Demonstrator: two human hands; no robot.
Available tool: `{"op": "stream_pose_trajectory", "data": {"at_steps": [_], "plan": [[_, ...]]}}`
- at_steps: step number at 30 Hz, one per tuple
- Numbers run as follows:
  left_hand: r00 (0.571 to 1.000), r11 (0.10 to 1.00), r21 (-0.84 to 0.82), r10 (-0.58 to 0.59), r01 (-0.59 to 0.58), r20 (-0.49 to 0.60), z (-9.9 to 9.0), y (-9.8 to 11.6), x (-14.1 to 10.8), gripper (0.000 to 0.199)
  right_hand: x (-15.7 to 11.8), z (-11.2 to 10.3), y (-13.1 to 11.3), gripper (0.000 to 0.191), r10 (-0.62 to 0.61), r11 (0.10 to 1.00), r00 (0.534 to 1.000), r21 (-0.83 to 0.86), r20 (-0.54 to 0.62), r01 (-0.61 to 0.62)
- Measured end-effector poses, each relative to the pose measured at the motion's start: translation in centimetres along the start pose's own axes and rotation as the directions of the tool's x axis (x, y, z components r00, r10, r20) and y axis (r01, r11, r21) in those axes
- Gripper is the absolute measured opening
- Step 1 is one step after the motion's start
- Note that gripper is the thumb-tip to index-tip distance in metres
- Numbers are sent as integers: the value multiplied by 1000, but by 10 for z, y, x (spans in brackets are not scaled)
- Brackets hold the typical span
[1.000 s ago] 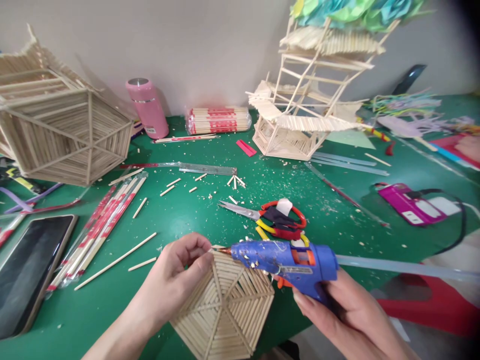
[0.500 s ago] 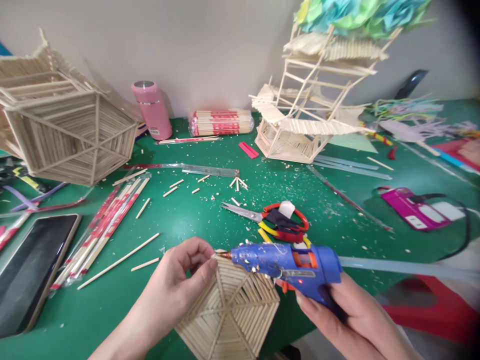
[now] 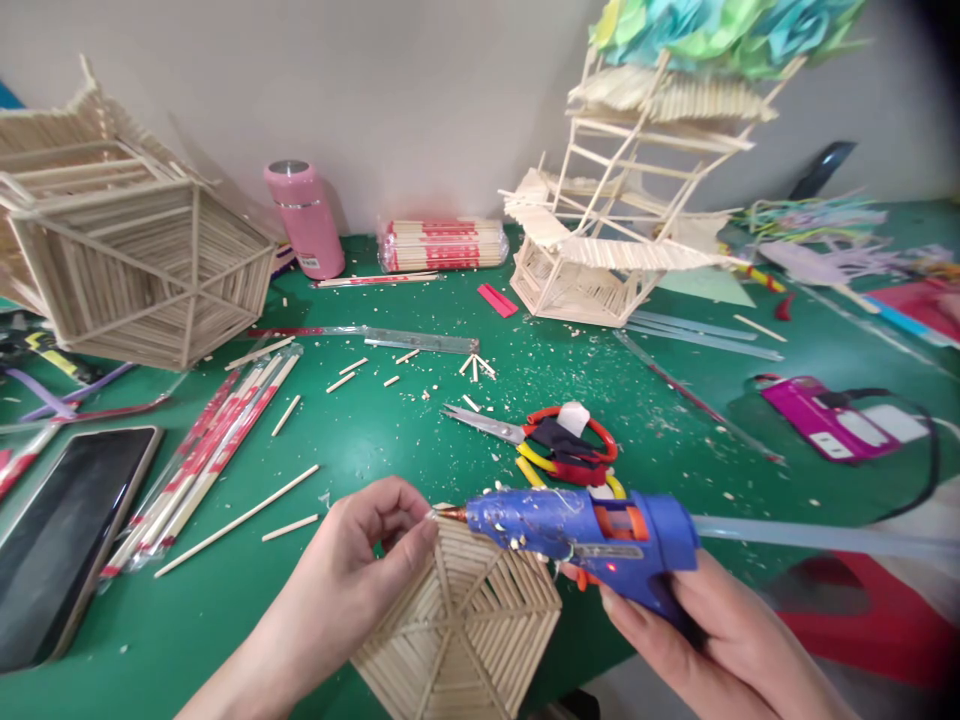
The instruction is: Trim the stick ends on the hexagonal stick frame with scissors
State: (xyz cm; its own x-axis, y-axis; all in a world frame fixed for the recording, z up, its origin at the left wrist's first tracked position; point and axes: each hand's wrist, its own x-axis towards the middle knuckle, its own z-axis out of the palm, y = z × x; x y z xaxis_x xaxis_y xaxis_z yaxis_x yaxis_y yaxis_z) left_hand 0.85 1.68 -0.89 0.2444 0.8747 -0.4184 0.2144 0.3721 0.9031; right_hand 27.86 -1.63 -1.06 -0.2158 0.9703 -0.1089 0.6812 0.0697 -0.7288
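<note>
My right hand (image 3: 675, 620) is wrapped round the handle of a blue glue gun (image 3: 540, 522), whose small red light is lit. A long translucent glue stick (image 3: 795, 536) runs out of its back. The nozzle points left and meets the fingertips of my left hand (image 3: 367, 570), which are pinched together; what they hold, if anything, is too small to make out. Below both hands lies a flat polygonal panel of wooden sticks (image 3: 457, 630), with spokes meeting at its centre. My left hand hides part of its left edge.
Scissors and red-and-yellow-handled pliers (image 3: 570, 445) lie beyond the glue gun. A phone (image 3: 71, 545), packed sticks (image 3: 214, 450) and a stick structure (image 3: 142, 260) are on the left. At the back stand a pink flask (image 3: 306, 220) and a stick tower (image 3: 622, 200). A magenta device (image 3: 829, 415) sits right.
The glue gun and my right hand have shifted slightly right and down. My left hand has barely moved, its fingertips still pinched at the nozzle.
</note>
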Motion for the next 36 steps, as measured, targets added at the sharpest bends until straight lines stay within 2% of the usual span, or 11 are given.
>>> {"op": "stream_pose_trajectory", "data": {"at_steps": [10,16,24,30,33,36], "plan": [[1000,1000,-17,-24,25,19,1,2,-3,24,-2,-2,6,42,0,999,999,-54,40,2],[1000,1000,-17,-16,17,14,2,3,-3,19,-1,-3,9,43,-81,991,996,-109,30,83],[1000,1000,9,9,-9,5,2,1,-5,19,0,-6,8,43,-114,985,993,-126,26,116],[1000,1000,11,3,-3,12,2,-1,-5,18,-2,-6,9,43,-104,983,995,-154,-1,102],[1000,1000,16,-6,6,9,1,-1,-5,19,-4,-7,10,39,-94,987,995,-132,-42,87],[1000,1000,5,-22,22,12,1,0,-5,21,-4,-9,9,39,-78,992,996,-105,-35,74]]}}
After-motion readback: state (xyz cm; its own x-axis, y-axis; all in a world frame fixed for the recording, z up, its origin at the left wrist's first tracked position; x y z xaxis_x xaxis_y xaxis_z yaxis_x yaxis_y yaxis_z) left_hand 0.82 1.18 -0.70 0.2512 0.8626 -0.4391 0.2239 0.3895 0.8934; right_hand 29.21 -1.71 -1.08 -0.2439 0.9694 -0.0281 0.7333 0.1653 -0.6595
